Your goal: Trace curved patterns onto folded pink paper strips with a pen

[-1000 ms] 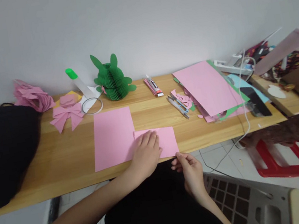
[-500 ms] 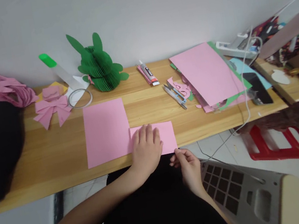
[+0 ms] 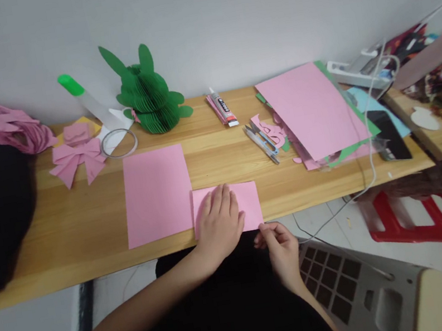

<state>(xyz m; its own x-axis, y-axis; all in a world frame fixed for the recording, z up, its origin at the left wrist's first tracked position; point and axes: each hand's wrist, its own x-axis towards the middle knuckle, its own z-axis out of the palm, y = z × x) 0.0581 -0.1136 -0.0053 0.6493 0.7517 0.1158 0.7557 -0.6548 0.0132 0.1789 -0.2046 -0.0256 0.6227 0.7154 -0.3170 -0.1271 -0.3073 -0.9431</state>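
Note:
A folded pink paper (image 3: 249,201) lies at the table's front edge. My left hand (image 3: 219,219) rests flat on top of it, fingers stretched forward and pressing it down. At the paper's near right corner, my right hand (image 3: 277,243) pinches the edge between thumb and curled fingers. Just left of the folded piece lies a flat, larger pink sheet (image 3: 157,196), almost touching it.
Along the wall stand a green honeycomb paper figure (image 3: 152,98), a glue tube (image 3: 223,107) and a pink paper bow (image 3: 78,158). Thread snips (image 3: 263,142) lie beside a stack of pink and green sheets (image 3: 316,110). A white cable (image 3: 370,183) hangs over the front edge.
My left hand has shifted very slightly on the folded paper, its fingers closer together. The right hand keeps its pinch at the corner. The view has moved a little.

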